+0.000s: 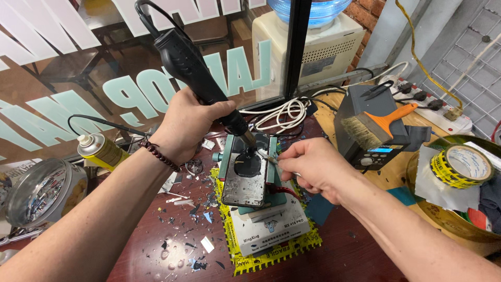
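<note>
My left hand [189,124] grips a black hot-air gun [193,68] with its nozzle pointed down at the back of a phone [245,177]. The phone lies clamped in a teal holder [271,201] on a white box [269,227] and a yellow mat [271,256]. My right hand [313,167] pinches metal tweezers [269,156], whose tips touch the phone's upper part beside a black round piece [247,163], right under the nozzle.
A yellow spray can [102,150] and a round metal tin [39,190] stand at left. Glass shards [193,214] litter the dark table. At right are a grey station [376,130] with an orange-handled brush [378,125], a tape roll [462,166], a power strip [433,104] and white cables [284,112].
</note>
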A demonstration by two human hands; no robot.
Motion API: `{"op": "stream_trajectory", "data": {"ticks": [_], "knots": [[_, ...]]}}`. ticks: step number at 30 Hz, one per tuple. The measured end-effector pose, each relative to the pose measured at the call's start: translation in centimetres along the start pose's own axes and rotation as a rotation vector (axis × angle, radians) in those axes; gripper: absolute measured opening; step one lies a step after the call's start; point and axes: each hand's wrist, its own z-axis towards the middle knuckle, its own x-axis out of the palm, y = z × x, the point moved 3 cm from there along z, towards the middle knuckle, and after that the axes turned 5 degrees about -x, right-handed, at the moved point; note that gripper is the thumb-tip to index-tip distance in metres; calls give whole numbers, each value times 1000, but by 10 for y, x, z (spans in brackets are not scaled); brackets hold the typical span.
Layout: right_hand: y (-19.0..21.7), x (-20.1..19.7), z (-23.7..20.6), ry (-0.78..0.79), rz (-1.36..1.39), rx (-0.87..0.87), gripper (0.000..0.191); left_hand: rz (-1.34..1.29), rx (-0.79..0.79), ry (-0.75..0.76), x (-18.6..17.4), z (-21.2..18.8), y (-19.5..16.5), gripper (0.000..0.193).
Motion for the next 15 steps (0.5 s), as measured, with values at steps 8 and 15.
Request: {"op": "stream_trajectory", "data": {"ticks": [8, 15], "knots": [[-4, -4, 6, -11, -133, -63, 13, 18, -2, -4, -3, 1, 0, 21], [-19, -1, 10, -29, -283, -471, 14, -31, -35, -2, -1, 2, 1, 21]]}}
